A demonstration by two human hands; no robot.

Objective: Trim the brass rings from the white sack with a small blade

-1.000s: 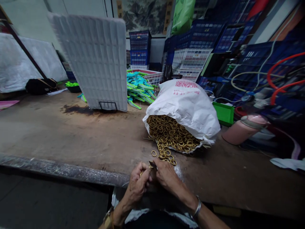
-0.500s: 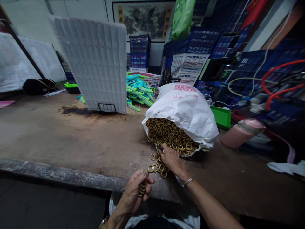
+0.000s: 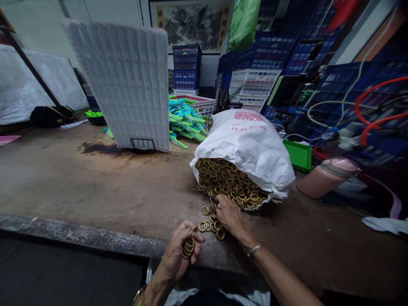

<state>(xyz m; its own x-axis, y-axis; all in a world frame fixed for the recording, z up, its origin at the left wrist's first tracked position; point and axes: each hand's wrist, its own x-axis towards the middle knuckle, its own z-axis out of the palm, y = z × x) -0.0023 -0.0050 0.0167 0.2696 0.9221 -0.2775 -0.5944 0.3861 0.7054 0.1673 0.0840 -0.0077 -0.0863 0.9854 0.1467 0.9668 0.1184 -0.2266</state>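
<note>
holding several brass-coloured rings (image 3: pixel 188 248) in curled left hand (image 3: pixel 174 250) | gripping dark slim object (image 3: pixel 215 201) in bent right hand (image 3: pixel 229 214), by loose rings (image 3: pixel 213 226) at white sack's (image 3: pixel 245 138) mouth; cannot tell if pinching any | probably light, stiff, slippery; best pinched by rim

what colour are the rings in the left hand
The rings are brassy gold, shown in the head view.

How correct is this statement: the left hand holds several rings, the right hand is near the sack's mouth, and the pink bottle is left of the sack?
Not quite: the head view shows the pink bottle right of the sack. The left hand holds several rings and the right hand is near the sack's mouth.
</note>
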